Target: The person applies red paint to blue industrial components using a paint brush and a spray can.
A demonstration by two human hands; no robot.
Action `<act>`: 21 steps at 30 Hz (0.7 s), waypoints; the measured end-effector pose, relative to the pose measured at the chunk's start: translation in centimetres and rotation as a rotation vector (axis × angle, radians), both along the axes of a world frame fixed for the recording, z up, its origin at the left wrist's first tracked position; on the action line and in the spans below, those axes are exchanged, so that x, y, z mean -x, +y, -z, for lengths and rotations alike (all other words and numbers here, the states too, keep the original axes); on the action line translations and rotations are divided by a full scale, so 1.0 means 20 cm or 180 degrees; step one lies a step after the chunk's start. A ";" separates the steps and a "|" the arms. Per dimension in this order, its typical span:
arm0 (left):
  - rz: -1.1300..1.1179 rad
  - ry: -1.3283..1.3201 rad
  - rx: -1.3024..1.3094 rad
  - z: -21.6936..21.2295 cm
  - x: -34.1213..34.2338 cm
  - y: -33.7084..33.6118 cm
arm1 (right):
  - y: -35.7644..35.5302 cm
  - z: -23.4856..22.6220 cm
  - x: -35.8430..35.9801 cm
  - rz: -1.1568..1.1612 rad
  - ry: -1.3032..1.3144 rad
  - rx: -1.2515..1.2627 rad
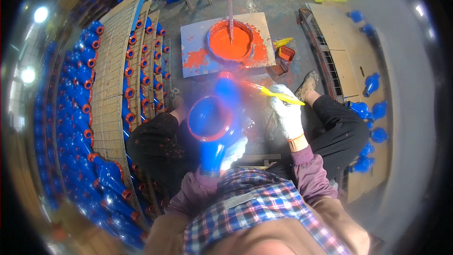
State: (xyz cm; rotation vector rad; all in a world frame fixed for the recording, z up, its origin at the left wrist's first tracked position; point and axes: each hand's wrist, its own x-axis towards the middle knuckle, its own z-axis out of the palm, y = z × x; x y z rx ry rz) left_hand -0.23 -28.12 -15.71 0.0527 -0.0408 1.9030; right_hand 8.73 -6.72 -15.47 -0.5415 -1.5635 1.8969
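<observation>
Evidently, I am at the painting step, putting red on the ends of a blue fitting (pixel 214 153). It is right in front of me, wide mouth turned up, one neck pointing away toward the red paint (pixel 222 42) and the other toward my lap. My left grip (pixel 234 151) grasps it from the right and, I judge, from beneath; the fitting hides most of my fingers. My right grip (pixel 285 113) is clenched around the yellow handle of a brush (pixel 283 96), its reddened tip reaching left to the far neck's end. That end is blurred, so I cannot tell whether the bristles touch it.

The wide mouth's rim carries red, and so does the far end. The near neck looks blue as far as it shows; its end face is out of sight. I would say the next move calls for a steady left hold and a light, even sweep round the far end, then a turn to check the near one. If the brush runs dry, the bowl (pixel 208 45) on the worktop (pixel 191 42) lies ahead. Other fittings (pixel 87 56) to my left show red-ringed ends, a fair guide.
</observation>
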 end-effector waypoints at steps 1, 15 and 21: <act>-0.0489 0.0531 0.0793 -0.01 0.00 0.00 | 0.01 -0.01 -0.01 -0.0013 -0.0041 0.0032; -0.0564 0.2850 0.2291 -0.16 0.30 -0.07 | 0.24 -0.32 -0.18 0.0497 -0.0062 -0.0321; 0.0495 -0.0275 0.1333 -0.11 0.37 0.01 | 0.30 -0.42 -0.05 0.0543 -0.0353 -0.0406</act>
